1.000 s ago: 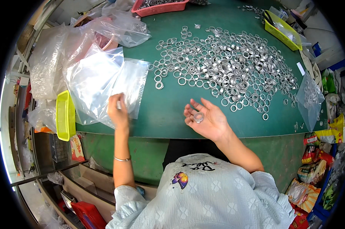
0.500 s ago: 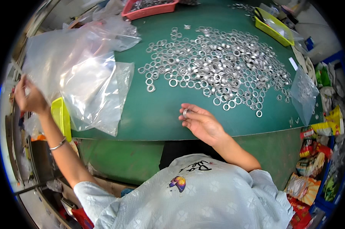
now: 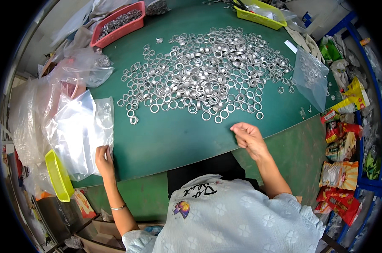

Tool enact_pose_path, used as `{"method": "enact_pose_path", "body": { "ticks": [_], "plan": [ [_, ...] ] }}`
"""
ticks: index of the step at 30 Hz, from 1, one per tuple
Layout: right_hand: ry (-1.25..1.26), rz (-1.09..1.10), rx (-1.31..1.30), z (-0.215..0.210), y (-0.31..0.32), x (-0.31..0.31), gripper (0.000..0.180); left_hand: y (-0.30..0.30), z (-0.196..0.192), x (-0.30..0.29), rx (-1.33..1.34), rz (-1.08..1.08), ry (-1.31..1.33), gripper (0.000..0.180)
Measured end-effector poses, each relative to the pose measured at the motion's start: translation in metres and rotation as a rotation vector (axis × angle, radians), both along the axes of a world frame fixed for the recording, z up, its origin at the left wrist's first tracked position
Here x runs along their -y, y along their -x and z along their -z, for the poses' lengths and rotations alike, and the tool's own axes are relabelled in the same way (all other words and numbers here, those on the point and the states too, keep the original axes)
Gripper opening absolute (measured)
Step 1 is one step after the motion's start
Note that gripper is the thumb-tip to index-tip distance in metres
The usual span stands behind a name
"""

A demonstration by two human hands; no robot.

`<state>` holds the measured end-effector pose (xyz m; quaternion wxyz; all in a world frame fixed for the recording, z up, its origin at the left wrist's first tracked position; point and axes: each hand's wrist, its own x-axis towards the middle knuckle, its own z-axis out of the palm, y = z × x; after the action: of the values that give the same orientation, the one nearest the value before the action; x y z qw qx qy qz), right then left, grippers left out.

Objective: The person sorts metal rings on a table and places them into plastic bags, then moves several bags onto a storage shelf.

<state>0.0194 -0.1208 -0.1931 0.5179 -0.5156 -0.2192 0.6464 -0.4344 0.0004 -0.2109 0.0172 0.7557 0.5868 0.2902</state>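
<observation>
Many silver metal rings (image 3: 203, 80) lie spread over the green table (image 3: 157, 145), heaped in the middle and single at the edges. My left hand (image 3: 104, 162) is over the lower right edge of a clear plastic bag (image 3: 75, 135), its fingers curled together. Whether it grips the bag or something small cannot be seen. Just past the near edge of the ring spread, my right hand (image 3: 251, 141) has thumb and fingers drawn together; anything between them is hidden.
A red tray (image 3: 119, 23) of small metal parts stands at the far left. Yellow-green trays (image 3: 59, 177) (image 3: 262, 14) sit at the near left and far right. A clear bag (image 3: 310, 76) holding rings lies on the right, beside shelves with colourful packets (image 3: 338, 175).
My left hand has come from the far left to the plastic bag's lower edge. My right hand has moved right, and the ring it held no longer shows. The view has shifted.
</observation>
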Motion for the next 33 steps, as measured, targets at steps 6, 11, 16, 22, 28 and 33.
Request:
{"method": "enact_pose_path", "body": {
  "ticks": [6,11,16,22,28,33],
  "plan": [
    [-0.130,0.214,0.815,0.010,-0.042,0.004,0.019,-0.011,0.006,0.008,-0.070,-0.002,0.084,0.022],
    [-0.150,0.316,1.208,-0.002,-0.067,0.004,0.016,-0.069,-0.017,0.031,-0.075,-0.024,-0.020,0.038],
    [-0.204,0.314,1.303,-0.011,-0.079,-0.015,0.015,-0.176,-0.021,0.053,0.173,0.148,0.064,0.038],
    [-0.225,0.235,1.344,-0.011,-0.100,-0.030,0.014,-0.293,-0.029,0.034,0.077,0.537,0.208,0.056],
    [-0.108,0.222,1.296,-0.007,-0.105,-0.022,0.016,-0.337,-0.022,0.006,-0.233,0.583,0.150,0.050],
    [-0.150,0.244,1.274,-0.005,-0.128,-0.035,0.017,-0.323,-0.015,0.001,-0.258,0.475,0.205,0.046]
  ]
}}
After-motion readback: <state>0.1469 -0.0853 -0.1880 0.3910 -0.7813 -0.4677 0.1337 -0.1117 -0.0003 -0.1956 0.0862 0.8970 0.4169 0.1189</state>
